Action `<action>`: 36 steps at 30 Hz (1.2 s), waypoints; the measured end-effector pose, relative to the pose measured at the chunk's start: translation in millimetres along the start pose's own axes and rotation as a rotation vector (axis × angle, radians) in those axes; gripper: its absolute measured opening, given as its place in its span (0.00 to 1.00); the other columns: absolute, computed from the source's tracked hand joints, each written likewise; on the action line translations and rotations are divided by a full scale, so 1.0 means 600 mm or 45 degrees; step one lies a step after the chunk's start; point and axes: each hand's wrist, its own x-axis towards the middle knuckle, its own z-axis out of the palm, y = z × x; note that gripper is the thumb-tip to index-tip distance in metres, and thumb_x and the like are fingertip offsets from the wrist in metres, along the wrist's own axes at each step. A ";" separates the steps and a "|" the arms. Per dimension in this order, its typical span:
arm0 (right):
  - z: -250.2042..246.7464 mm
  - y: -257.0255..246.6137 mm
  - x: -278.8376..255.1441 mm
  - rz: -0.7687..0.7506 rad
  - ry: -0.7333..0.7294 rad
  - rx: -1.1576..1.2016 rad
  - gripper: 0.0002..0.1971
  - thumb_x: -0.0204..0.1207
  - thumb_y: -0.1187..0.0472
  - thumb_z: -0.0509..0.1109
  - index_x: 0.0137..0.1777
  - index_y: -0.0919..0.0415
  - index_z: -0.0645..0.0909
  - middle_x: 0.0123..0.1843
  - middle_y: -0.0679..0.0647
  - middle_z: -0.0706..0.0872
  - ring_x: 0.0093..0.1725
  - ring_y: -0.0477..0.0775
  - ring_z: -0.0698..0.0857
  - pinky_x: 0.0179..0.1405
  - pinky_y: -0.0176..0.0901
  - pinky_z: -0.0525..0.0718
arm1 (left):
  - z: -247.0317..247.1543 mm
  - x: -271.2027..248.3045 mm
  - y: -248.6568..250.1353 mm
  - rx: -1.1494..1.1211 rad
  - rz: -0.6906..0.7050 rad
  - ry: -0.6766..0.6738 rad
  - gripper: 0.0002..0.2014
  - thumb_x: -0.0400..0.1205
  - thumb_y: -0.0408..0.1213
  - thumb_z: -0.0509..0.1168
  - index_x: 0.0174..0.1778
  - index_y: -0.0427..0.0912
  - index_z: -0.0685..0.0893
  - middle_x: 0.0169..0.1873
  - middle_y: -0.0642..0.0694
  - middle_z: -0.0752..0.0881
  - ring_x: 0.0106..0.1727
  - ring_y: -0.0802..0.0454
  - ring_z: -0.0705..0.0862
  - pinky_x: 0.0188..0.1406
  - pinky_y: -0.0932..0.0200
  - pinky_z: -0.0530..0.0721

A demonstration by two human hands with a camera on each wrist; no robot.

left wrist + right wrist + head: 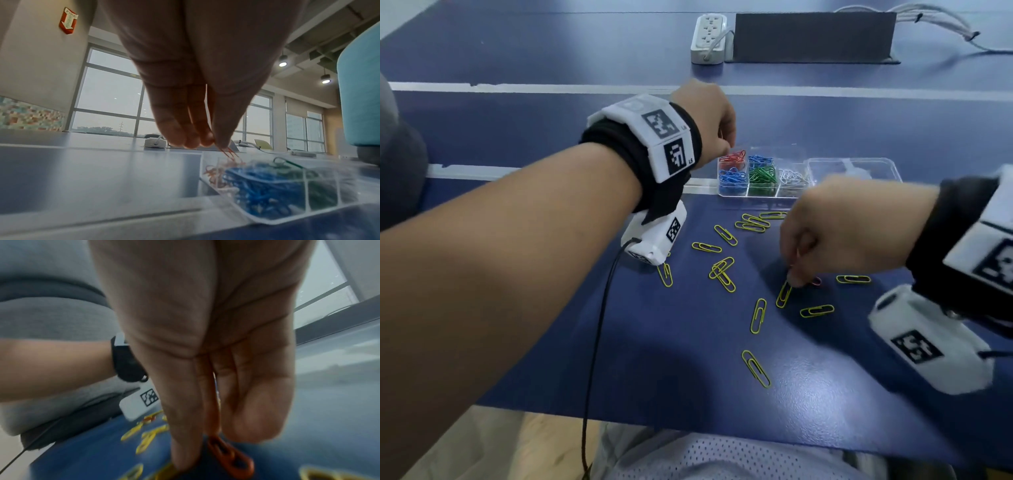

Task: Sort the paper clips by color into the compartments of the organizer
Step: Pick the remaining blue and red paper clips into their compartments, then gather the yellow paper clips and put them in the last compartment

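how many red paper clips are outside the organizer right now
2. One red clip pinched by left hand over the organizer; another pinched by right hand on the table. More may be hidden.

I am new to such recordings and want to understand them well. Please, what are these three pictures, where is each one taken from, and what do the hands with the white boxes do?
There is no machine here: a person wears cameras. The wide picture comes from the head. The two close ones come from the white boxes strapped under each wrist, looking along the fingers. On the blue table lie yellow paper clips and a clear organizer holding red, blue, green and white clips. The left hand pinches a red paper clip above the red compartment. The right hand pinches a second red clip down at the table.
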 end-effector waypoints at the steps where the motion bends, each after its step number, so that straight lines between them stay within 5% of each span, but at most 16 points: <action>1: 0.008 -0.001 -0.002 -0.013 -0.026 -0.010 0.08 0.62 0.47 0.78 0.37 0.48 0.86 0.29 0.44 0.86 0.35 0.48 0.84 0.42 0.40 0.85 | 0.004 0.002 0.002 0.011 0.006 -0.010 0.09 0.78 0.36 0.66 0.50 0.43 0.89 0.48 0.44 0.90 0.43 0.55 0.76 0.45 0.63 0.71; 4: 0.019 0.000 -0.002 -0.050 -0.015 -0.003 0.07 0.64 0.52 0.77 0.42 0.48 0.86 0.26 0.40 0.79 0.36 0.46 0.80 0.42 0.36 0.81 | 0.012 0.006 0.003 0.001 0.010 -0.026 0.09 0.77 0.38 0.68 0.51 0.43 0.89 0.48 0.43 0.90 0.42 0.55 0.76 0.44 0.64 0.71; 10: 0.007 0.022 -0.001 -0.019 0.082 0.016 0.10 0.66 0.62 0.68 0.42 0.47 0.86 0.30 0.43 0.84 0.33 0.46 0.80 0.43 0.40 0.84 | 0.008 -0.007 0.000 -0.056 0.033 0.000 0.11 0.77 0.40 0.68 0.54 0.45 0.87 0.48 0.47 0.90 0.41 0.56 0.78 0.45 0.67 0.72; 14: -0.010 0.043 0.012 0.017 0.220 0.042 0.10 0.68 0.61 0.67 0.41 0.43 0.86 0.35 0.47 0.89 0.37 0.51 0.83 0.48 0.48 0.86 | 0.000 -0.023 0.005 -0.093 0.069 -0.044 0.09 0.76 0.39 0.68 0.51 0.45 0.88 0.42 0.48 0.90 0.32 0.58 0.78 0.32 0.66 0.72; 16: -0.008 0.049 0.020 0.025 0.240 -0.005 0.09 0.69 0.59 0.70 0.44 0.43 0.88 0.36 0.47 0.89 0.40 0.54 0.82 0.51 0.51 0.85 | -0.003 -0.033 0.010 -0.070 0.101 -0.083 0.08 0.76 0.39 0.68 0.49 0.46 0.89 0.39 0.49 0.89 0.32 0.57 0.78 0.35 0.66 0.73; 21: 0.001 0.058 0.028 0.044 0.223 -0.077 0.09 0.66 0.51 0.75 0.28 0.41 0.79 0.34 0.43 0.83 0.40 0.56 0.81 0.47 0.58 0.87 | 0.002 -0.060 0.044 0.020 0.236 -0.302 0.07 0.74 0.43 0.70 0.45 0.51 0.90 0.26 0.59 0.79 0.28 0.62 0.76 0.35 0.65 0.72; 23: 0.002 0.056 0.027 0.004 0.232 -0.138 0.02 0.67 0.50 0.74 0.35 0.43 0.83 0.39 0.47 0.84 0.41 0.56 0.79 0.47 0.58 0.86 | 0.009 -0.064 0.061 0.028 0.306 -0.350 0.07 0.73 0.43 0.70 0.45 0.51 0.90 0.24 0.59 0.78 0.28 0.63 0.76 0.38 0.66 0.74; 27: 0.004 0.056 0.025 -0.066 0.192 -0.179 0.05 0.69 0.53 0.71 0.44 0.43 0.86 0.46 0.50 0.86 0.44 0.57 0.81 0.48 0.58 0.86 | 0.007 -0.060 0.075 0.047 0.358 -0.357 0.07 0.73 0.42 0.70 0.45 0.51 0.90 0.25 0.57 0.80 0.27 0.65 0.76 0.41 0.67 0.74; 30: 0.008 0.055 0.012 -0.073 0.217 -0.196 0.04 0.67 0.55 0.67 0.36 0.49 0.83 0.40 0.53 0.86 0.41 0.61 0.84 0.42 0.55 0.87 | -0.006 -0.060 0.051 0.049 0.288 -0.327 0.06 0.72 0.41 0.71 0.44 0.50 0.90 0.28 0.54 0.83 0.27 0.66 0.77 0.33 0.69 0.73; 32: 0.010 0.055 -0.003 -0.066 0.239 -0.190 0.05 0.65 0.56 0.67 0.29 0.51 0.77 0.30 0.48 0.83 0.32 0.51 0.80 0.39 0.48 0.84 | -0.010 -0.068 0.024 0.060 0.219 -0.353 0.05 0.72 0.42 0.72 0.42 0.52 0.90 0.29 0.54 0.85 0.25 0.69 0.78 0.29 0.82 0.69; 34: 0.011 0.050 -0.021 -0.072 0.200 -0.115 0.08 0.62 0.57 0.68 0.26 0.50 0.72 0.23 0.44 0.78 0.26 0.39 0.72 0.35 0.43 0.80 | -0.012 -0.083 -0.004 0.064 0.144 -0.410 0.04 0.71 0.43 0.73 0.41 0.52 0.90 0.27 0.55 0.85 0.25 0.75 0.78 0.29 0.85 0.69; 36: 0.012 0.045 -0.036 -0.110 0.151 -0.028 0.06 0.61 0.56 0.67 0.28 0.47 0.72 0.20 0.40 0.77 0.22 0.38 0.73 0.31 0.38 0.78 | -0.018 -0.099 -0.028 0.067 0.078 -0.431 0.04 0.71 0.42 0.73 0.40 0.52 0.89 0.26 0.60 0.84 0.27 0.71 0.80 0.32 0.82 0.71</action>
